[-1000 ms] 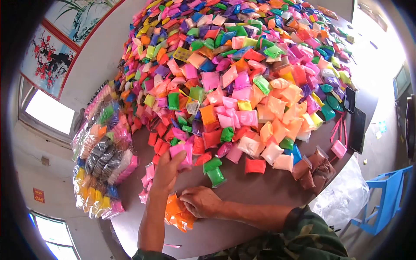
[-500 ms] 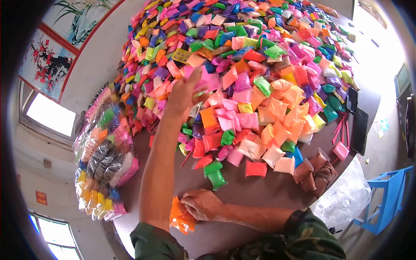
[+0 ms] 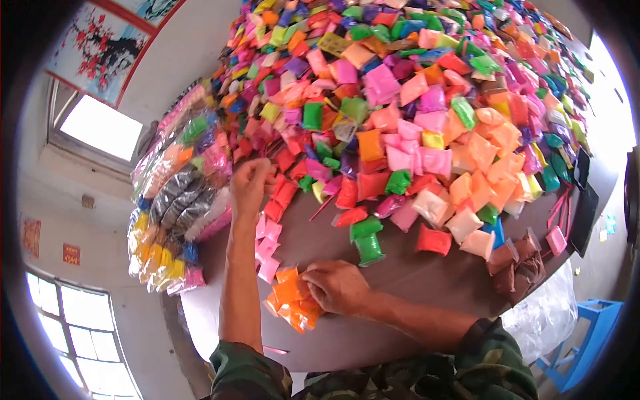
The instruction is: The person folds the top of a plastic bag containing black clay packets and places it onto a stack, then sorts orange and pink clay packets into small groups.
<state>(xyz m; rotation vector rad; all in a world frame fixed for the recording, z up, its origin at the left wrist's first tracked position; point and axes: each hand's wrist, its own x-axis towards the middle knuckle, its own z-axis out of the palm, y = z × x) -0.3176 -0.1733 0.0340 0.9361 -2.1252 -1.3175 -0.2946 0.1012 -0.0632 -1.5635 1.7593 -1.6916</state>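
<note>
Near the left side of the pile, my left hand (image 3: 252,185) has its fingers curled together beside red packets (image 3: 284,195); what they hold, if anything, is hidden. A row of pink packets (image 3: 267,248) lies along the right of my left forearm. Low in the middle, my right hand (image 3: 337,287) is closed at the edge of a bunch of orange packets (image 3: 293,301) in clear wrap. Green packets (image 3: 367,240) lie just above that hand, at the front of the large heap of coloured packets (image 3: 433,120).
Clear bags of coloured packets (image 3: 177,207) stand at the left edge of the brown table (image 3: 400,280). Brown packets (image 3: 517,267) lie at the front right, with a dark phone (image 3: 585,220) beyond. A blue stool (image 3: 587,340) stands on the floor at the right.
My left hand has moved back from the heap's pink packets to its left side, and its fingers have curled. The pink row now shows. The view has shifted, and more of the orange bunch is visible.
</note>
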